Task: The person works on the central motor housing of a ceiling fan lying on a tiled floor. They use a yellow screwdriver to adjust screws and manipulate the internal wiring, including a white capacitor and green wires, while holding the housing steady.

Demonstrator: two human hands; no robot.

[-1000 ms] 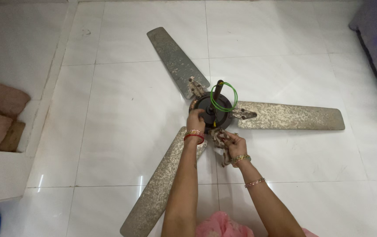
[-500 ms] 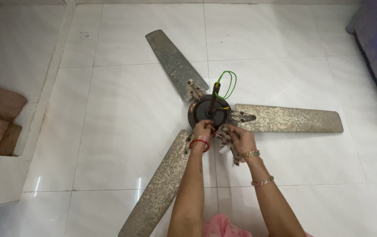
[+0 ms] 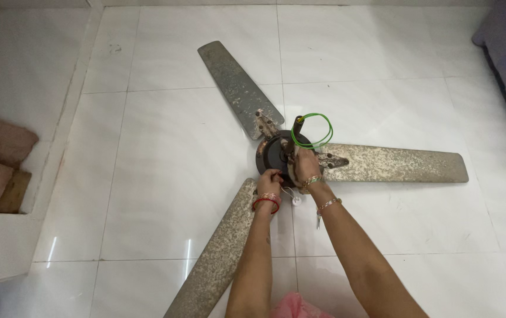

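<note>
— Nearest the camera?
— Pink cloth at the bottom edge, both forearms reaching up from it.
— And the left hand?
— Resting on the near rim of the dark motor hub, fingers curled against it; grasping or only pressing, cannot tell. Red bangles at the wrist.
— The right hand?
— Laid on the hub's right side, fingers bent over the top, just beside the bracket of the right blade. Grip unclear too.
— Where is the ceiling fan?
— Flat on the white tiled floor, hub in the middle, near blade running down-left, far blade up-left.
— Beyond the hands?
— Green wire loop standing off the short rod at the hub's centre.
</note>
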